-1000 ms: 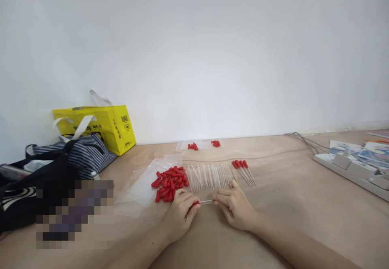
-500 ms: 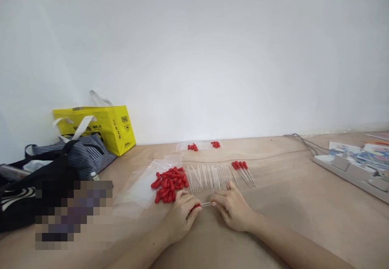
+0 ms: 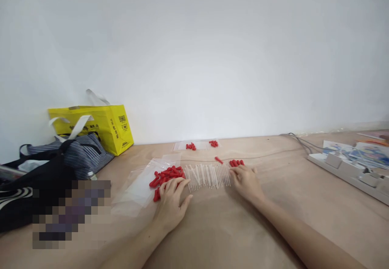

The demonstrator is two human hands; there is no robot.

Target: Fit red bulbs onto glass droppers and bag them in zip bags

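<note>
My left hand [image 3: 172, 202] reaches over a heap of red rubber bulbs [image 3: 168, 172], its fingers apart and the thumb held away. I cannot see anything between them. Pinched in my right hand [image 3: 246, 182] is a dropper whose red bulb [image 3: 219, 160] points away to the left; its glass tube barely shows. Just beyond those fingers lie several finished droppers with red bulbs [image 3: 237, 163], their tubes hidden by the hand. Between my hands a row of clear glass tubes [image 3: 208, 176] rests side by side on the table [image 3: 209, 228].
Clear plastic bags [image 3: 136, 192] lie left of the bulbs. Farther back is a bag with more red bulbs [image 3: 191, 146] and tubes. A yellow bag [image 3: 117, 129], a striped bag [image 3: 91, 153] and a black bag [image 3: 57, 184] stand left. A white power strip [image 3: 349, 176] with cables lies right.
My hands have moved apart. The left has let go of the dropper and moved to the red bulbs; the right has carried the dropper forward and right to the finished ones.
</note>
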